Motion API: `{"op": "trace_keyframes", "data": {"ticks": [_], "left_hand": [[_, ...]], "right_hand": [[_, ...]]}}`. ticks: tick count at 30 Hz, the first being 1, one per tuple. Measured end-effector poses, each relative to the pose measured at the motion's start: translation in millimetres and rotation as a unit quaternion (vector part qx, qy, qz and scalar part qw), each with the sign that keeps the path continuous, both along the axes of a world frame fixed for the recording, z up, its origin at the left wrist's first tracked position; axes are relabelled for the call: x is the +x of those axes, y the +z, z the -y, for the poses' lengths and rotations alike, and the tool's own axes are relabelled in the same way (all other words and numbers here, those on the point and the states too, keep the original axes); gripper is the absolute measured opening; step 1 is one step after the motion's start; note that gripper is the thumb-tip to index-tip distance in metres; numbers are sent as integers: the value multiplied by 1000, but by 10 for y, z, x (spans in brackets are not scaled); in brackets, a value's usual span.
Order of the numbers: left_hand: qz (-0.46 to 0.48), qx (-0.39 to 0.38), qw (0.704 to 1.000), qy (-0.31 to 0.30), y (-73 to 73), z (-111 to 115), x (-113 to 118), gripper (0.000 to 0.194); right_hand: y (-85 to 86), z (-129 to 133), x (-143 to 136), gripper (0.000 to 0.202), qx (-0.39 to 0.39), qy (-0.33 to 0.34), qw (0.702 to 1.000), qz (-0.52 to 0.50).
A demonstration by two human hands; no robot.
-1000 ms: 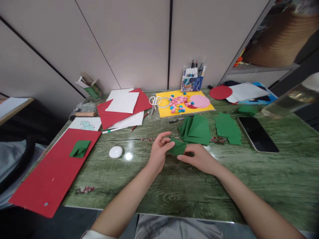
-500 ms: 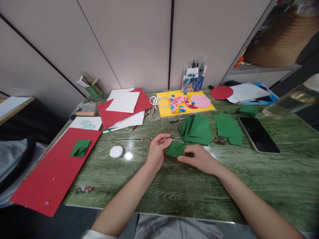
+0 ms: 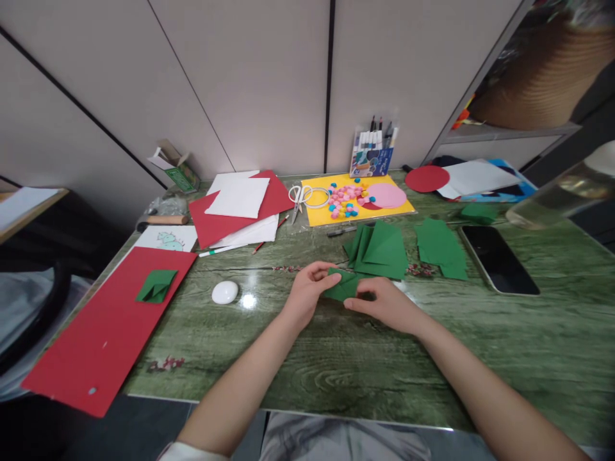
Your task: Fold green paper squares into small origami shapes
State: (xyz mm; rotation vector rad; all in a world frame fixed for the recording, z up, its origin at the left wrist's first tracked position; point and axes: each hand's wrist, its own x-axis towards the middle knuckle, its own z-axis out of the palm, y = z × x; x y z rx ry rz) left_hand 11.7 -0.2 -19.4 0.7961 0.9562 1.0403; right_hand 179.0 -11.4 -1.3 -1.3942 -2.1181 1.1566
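Observation:
Between my two hands is a small folded piece of green paper (image 3: 343, 285), held just above the table. My left hand (image 3: 310, 286) pinches its left side, thumb lying on top. At the paper's right edge, my right hand (image 3: 383, 303) grips with thumb and fingers. Just beyond the hands lies a stack of green paper sheets (image 3: 383, 250), and to its right more cut green paper (image 3: 441, 246). On a long red card (image 3: 103, 333) at the left rests another folded green paper (image 3: 157, 285).
A white rounded object (image 3: 225, 292) lies left of my hands. Scissors (image 3: 296, 202) and a yellow sheet (image 3: 317, 214) with small colored balls (image 3: 343, 198) are farther back. A phone (image 3: 500, 259) and a clear bottle (image 3: 562, 192) stand or lie at the right. A marker box (image 3: 369, 160) leans at the wall.
My left thumb has slid slightly right and further over the folded green paper, and both hands have shifted a little. The other things stay in place.

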Motion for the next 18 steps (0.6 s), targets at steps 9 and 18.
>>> {"op": "trace_keyframes", "data": {"ticks": [9, 18], "left_hand": [[19, 23, 999, -15, 47, 39, 16, 37], [24, 26, 999, -41, 46, 38, -9, 39]], "right_hand": [[26, -10, 6, 35, -4, -4, 1000, -15], [30, -11, 13, 32, -4, -1, 1000, -20]]}}
